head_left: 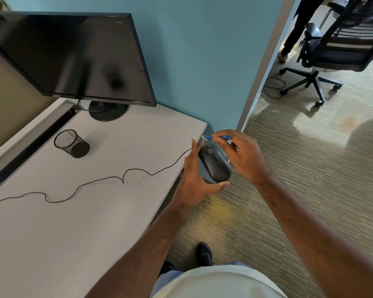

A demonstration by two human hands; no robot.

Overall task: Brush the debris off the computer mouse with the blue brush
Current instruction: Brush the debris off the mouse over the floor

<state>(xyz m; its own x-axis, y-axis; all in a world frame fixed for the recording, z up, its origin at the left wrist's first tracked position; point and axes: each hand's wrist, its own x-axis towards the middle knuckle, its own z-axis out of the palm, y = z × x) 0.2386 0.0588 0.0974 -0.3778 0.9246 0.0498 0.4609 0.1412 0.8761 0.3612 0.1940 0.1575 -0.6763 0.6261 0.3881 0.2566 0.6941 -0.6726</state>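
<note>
Desk (78, 211) sits off to the left of both grips, so you're working the mouse (214, 164) out over the carpet (299, 190) past the desk edge: drop it and it falls until its cable (95, 181) snaps taut, which could yank the connector or drag the mesh pen cup (71, 143) lying on its side near the cable run. Monitor (69, 59) is well behind your left grip, likely out of harm unless the cable pulls hard. Your left hand (194, 177) is only cradling the mouse, fingers mostly straight along its left side, thumb hooked under the near end; that's a loose grip, and a firm brush stroke toward the right could roll the mouse out of it. Your right hand (243, 155) is pinching the blue brush (218, 137) between thumb and fingertips, just above the mouse's far end near the scroll wheel, bristle end pointing left toward your left fingertips. Thin pinch on a small handle: press too hard and it may twist or slip. Can't see any debris on the mouse at this resolution, so judging coverage will be guesswork; anything brushed off lands on the carpet.
</note>
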